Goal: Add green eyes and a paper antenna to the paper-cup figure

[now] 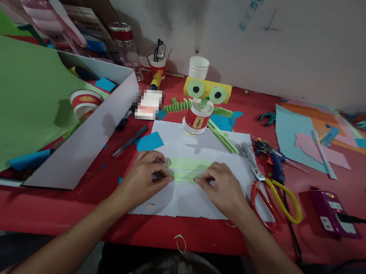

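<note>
Holding the light-green paper strip [189, 164] at its near corners, I have it flat on the white sheet [179, 203], towards the middle of the desk's near edge. My left grip [167, 175] is drawn in small, thumb against curled fingers on the strip's left end; my right grip [201, 180] is drawn in the same way on its right end. A narrow band shows along the near edge, like a fold. If one thumb presses harder than the other, I think that fold could run crooked, and paper this thin could crumple or slip.

I see nothing fixing the white sheet to the desk [152, 230]; a tug might slide it, and the paper cup [197, 120] on its far edge would ride along and perhaps tip. The yellow-and-red scissors [268, 196] lie just beside my right forearm, so a careless sweep towards the desk's right edge could push them into the glue gun [278, 165], or snag the black cord [290, 218] hanging over the near edge.
</note>
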Tool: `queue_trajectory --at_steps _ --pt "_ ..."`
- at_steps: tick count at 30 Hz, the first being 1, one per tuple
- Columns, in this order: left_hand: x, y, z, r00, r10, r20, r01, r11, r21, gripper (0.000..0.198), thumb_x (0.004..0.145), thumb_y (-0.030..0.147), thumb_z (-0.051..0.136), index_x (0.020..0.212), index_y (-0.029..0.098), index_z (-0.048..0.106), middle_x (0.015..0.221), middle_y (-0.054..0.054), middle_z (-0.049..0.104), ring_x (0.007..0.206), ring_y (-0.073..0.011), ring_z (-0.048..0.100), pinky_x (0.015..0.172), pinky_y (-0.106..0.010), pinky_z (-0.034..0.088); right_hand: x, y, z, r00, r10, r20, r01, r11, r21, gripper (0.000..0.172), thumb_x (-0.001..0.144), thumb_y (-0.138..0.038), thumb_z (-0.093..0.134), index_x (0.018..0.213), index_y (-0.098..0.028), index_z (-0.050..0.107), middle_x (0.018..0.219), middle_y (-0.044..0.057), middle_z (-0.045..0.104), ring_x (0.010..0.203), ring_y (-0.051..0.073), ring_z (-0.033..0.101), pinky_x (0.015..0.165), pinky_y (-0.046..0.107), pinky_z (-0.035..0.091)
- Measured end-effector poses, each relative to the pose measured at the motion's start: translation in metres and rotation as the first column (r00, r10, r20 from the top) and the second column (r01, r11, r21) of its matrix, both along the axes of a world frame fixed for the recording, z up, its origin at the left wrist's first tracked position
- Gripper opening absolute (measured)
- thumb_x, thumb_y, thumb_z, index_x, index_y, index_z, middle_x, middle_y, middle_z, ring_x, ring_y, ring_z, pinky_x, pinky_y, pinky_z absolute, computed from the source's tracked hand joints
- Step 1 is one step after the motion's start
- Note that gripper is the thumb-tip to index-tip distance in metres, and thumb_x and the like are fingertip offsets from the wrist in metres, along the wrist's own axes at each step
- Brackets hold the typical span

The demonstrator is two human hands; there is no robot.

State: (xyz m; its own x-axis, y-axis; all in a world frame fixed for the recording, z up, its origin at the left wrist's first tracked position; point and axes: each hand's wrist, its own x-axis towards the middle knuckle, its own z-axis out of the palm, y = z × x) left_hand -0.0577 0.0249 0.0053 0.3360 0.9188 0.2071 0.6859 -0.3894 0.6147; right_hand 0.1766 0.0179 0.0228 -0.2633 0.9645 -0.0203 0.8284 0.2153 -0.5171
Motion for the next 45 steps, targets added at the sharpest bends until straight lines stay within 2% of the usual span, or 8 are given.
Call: queue_trajectory --at_steps 13,26,28,30,34,38,41,45 --pt "-0.005 -0.001 0.003 0.995 0.082 -0.063 -0.088 0.992 -0.094 0.021 0.076 0.035 0.065 0.062 0.020 0.067 0.096 -0.006 0.057 0.099 -0.0251 0.050 0.088 -0.043 0.041 -0.001 -0.001 0.003 0.994 -0.079 0.073 0.079 0.997 0.004 0.029 0.078 -0.037 0.071 0.057 -0.021 0.060 0.072 0.001 0.063 0.079 0.020 0.051 0.068 0.031 0.038" --pt "-0.008 -0.005 0.004 0.997 0.029 -0.078 -0.033 0.998 -0.051 0.011 0.077 0.029 0.065 0.072 0.019 0.066 0.098 -0.006 0.057 0.098 -0.0242 0.049 0.086 -0.043 0.043 -0.004 -0.005 0.007 0.992 -0.071 0.100 0.069 0.997 0.021 0.026 0.072 -0.034 0.076 0.060 -0.020 0.058 0.071 0.001 0.063 0.077 0.021 0.049 0.069 0.032 0.036" --pt "-0.006 -0.009 0.004 0.996 -0.013 -0.083 0.017 0.999 0.047 0.009 0.082 0.021 0.059 0.080 0.021 0.067 0.096 -0.005 0.057 0.096 -0.0222 0.050 0.083 -0.040 0.045 -0.003 -0.008 0.005 0.993 -0.079 0.090 0.074 0.996 0.053 0.022 0.072 -0.032 0.077 0.068 -0.020 0.059 0.076 0.001 0.063 0.079 0.021 0.049 0.069 0.032 0.036" --pt "-0.003 -0.015 0.005 0.988 -0.114 -0.106 0.128 0.982 0.140 0.023 0.085 0.010 0.049 0.085 0.023 0.069 0.094 -0.005 0.058 0.093 -0.0199 0.051 0.081 -0.035 0.046 -0.002 -0.011 0.003 0.995 -0.065 0.077 0.059 0.995 0.086 0.017 0.074 -0.029 0.075 0.075 -0.020 0.061 0.081 0.001 0.064 0.081 0.021 0.049 0.071 0.033 0.037" --pt "0.004 -0.032 0.009 0.932 -0.223 -0.286 0.280 0.944 0.176 0.032 0.082 0.000 0.043 0.093 0.018 0.067 0.095 -0.007 0.062 0.090 -0.0199 0.055 0.078 -0.033 0.050 0.000 -0.016 -0.002 0.998 0.026 0.050 -0.034 0.986 0.165 0.003 0.082 -0.023 0.067 0.080 -0.023 0.068 0.083 0.002 0.064 0.083 0.021 0.049 0.074 0.033 0.038" --pt "0.018 -0.054 0.014 0.846 -0.126 -0.518 0.272 0.937 0.218 0.036 0.079 -0.001 0.042 0.104 0.009 0.065 0.108 -0.014 0.064 0.099 -0.0259 0.057 0.084 -0.039 0.051 0.000 -0.023 -0.003 0.981 0.167 0.104 -0.191 0.935 0.299 0.015 0.089 -0.016 0.056 0.087 -0.021 0.070 0.087 0.005 0.066 0.085 0.022 0.049 0.076 0.034 0.041" --pt "0.034 -0.070 0.012 0.809 -0.006 -0.588 0.172 0.959 0.227 0.039 0.082 0.006 0.042 0.117 0.007 0.061 0.117 -0.017 0.062 0.105 -0.0281 0.057 0.091 -0.043 0.047 -0.005 -0.034 0.001 0.922 0.282 0.264 -0.365 0.859 0.358 0.019 0.089 -0.010 0.052 0.099 -0.014 0.068 0.091 0.009 0.066 0.086 0.024 0.051 0.078 0.037 0.042" --pt "0.050 -0.082 0.007 0.832 0.108 -0.543 0.022 0.974 0.227 0.042 0.091 0.025 0.042 0.129 0.017 0.055 0.124 -0.014 0.060 0.116 -0.0289 0.052 0.105 -0.053 0.033 -0.018 -0.053 0.001 0.884 0.202 0.422 -0.356 0.876 0.325 0.030 0.087 -0.010 0.055 0.116 -0.008 0.062 0.093 0.011 0.066 0.085 0.024 0.054 0.077 0.038 0.044"
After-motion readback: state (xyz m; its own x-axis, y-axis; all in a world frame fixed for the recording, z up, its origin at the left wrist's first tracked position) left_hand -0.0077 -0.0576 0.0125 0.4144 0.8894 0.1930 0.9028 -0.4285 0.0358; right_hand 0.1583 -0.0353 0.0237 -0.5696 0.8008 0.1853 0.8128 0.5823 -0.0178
